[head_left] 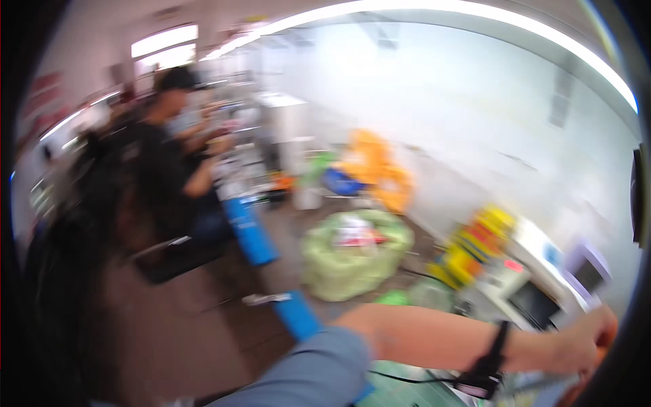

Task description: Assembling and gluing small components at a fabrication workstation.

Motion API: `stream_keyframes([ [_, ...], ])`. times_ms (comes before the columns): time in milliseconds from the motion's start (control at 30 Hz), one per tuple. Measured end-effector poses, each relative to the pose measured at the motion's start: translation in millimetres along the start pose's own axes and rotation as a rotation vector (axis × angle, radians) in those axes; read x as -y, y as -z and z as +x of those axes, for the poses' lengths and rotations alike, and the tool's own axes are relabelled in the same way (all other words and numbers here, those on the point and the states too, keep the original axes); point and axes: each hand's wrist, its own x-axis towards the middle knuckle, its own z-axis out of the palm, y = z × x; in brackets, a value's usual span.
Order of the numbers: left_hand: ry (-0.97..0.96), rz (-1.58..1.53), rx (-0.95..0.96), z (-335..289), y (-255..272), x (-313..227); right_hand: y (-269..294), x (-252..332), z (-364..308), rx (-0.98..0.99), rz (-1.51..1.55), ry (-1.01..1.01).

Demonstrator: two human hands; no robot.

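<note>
The left forearm, in a grey-blue cloth sleeve (305, 370), crosses the lower part of the frame, and the left hand (582, 344) sits at the lower right, close to the dark rim. Its fingers look curled beside a small, smooth-looking orange thing (601, 354), part of which shows at the hand's outer edge. Blur hides whether the fingers are clamped on it or only beside it. A blurred patch below may be the right hand (576, 392); what it grips, if anything, cannot be told.

Judging by its small visible part, the orange thing is probably light and fairly stiff, perhaps a little slippery if it is plastic; fragility cannot be judged. A pinch around its middle, with the fingertips on opposite sides, would likely suit it best.

A black strap with a dark, blocky case (483, 378) circles the left wrist. Near it, at the bottom of the frame, a thin black cable (403, 378) runs over a flat green work surface (424, 395). Just above the forearm, right of centre, stands a pale boxy device with a dark screen (536, 304).
</note>
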Motion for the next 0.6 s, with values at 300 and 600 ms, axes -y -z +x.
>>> stream_keyframes([
  [300, 0.22, 0.002, 0.086, 0.7, 9.4, -47.3, 37.6, 90.5, -34.3, -0.036, -0.306, 0.12],
  [600, 0.383, -0.023, 0.062, -19.1, 4.3, -29.2, 55.8, 86.4, -61.5, -0.018, -0.254, 0.177],
])
